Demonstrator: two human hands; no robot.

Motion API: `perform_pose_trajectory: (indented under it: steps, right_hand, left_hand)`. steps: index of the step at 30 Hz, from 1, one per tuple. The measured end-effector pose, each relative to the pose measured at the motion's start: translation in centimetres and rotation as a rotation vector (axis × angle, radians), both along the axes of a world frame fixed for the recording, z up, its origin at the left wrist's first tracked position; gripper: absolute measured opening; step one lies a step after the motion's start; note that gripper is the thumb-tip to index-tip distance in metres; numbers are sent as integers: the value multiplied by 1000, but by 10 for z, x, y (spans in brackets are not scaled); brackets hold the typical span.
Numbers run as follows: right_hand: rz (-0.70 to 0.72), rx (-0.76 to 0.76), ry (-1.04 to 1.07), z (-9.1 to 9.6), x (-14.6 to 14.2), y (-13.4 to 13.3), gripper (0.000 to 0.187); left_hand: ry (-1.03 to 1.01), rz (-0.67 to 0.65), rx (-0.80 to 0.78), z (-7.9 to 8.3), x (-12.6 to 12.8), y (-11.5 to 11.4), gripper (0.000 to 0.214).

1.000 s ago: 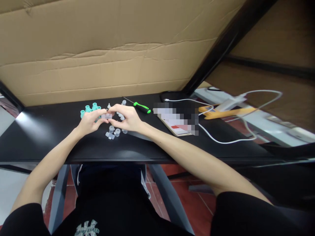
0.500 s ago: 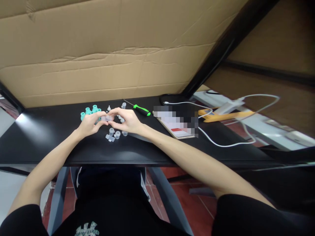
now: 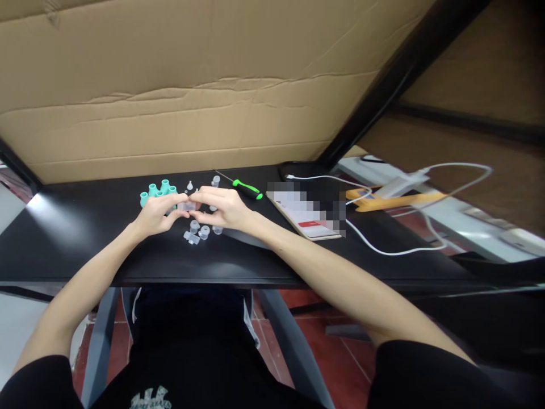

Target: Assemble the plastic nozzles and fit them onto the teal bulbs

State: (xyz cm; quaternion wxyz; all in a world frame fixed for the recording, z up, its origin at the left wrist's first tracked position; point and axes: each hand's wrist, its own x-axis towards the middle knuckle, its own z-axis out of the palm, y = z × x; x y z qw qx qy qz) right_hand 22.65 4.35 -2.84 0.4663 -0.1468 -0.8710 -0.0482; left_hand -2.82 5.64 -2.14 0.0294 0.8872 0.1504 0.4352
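Between the fingertips of both hands is a small clear plastic piece (image 3: 186, 206), held just above the table. My left hand (image 3: 156, 216) pinches its left end with thumb and forefinger. At the other end, my right hand (image 3: 223, 209) closes its fingers and thumb on it. Several teal bottle-shaped pieces (image 3: 165, 186) stand behind my left hand, partly hidden by it. Several clear plastic caps (image 3: 204, 232) lie in front of my right hand, beside a clear rectangular piece (image 3: 191, 237). A small white cone-shaped tip (image 3: 189, 185) stands behind the hands.
A screwdriver (image 3: 248, 189) with a green and black handle lies to the right. Farther right is a phone-like device (image 3: 315, 228), partly blurred out, with a white cable (image 3: 374, 250) near it. A cardboard wall (image 3: 191, 125) rises behind the black table (image 3: 63, 250).
My right hand's fingers have shifted slightly around the clear piece and drawn closer together. My left hand keeps its pinch. The whole view has moved a little.
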Motion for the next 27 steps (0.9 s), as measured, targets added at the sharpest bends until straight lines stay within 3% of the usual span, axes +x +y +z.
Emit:
perform_pose_trajectory:
  steps: [4, 8, 12, 15, 19, 24, 27]
  right_hand:
    - [-45, 18, -87, 11, 13, 8, 30]
    - [-328, -51, 36, 15, 37, 30, 28]
    - [-557, -212, 70, -3, 62, 61, 25]
    - [-639, -279, -36, -21, 70, 79, 27]
    - [-645, -326, -166, -34, 70, 90, 35]
    - [-632, -392, -180, -32, 67, 90, 27]
    - [-620, -371, -96, -25, 66, 85, 11]
  left_hand:
    - [-13, 38, -34, 4, -1, -2, 29]
    - [-33, 96, -4, 10, -3, -1, 28]
    - [-38, 83, -51, 12, -1, -2, 29]
    - [-98, 87, -207, 14, 5, -8, 28]
    - [-302, 86, -481, 20, 14, -15, 34]
    - [-496, -89, -863, 28, 20, -16, 37]
    - [-556, -141, -983, 30, 20, -17, 33]
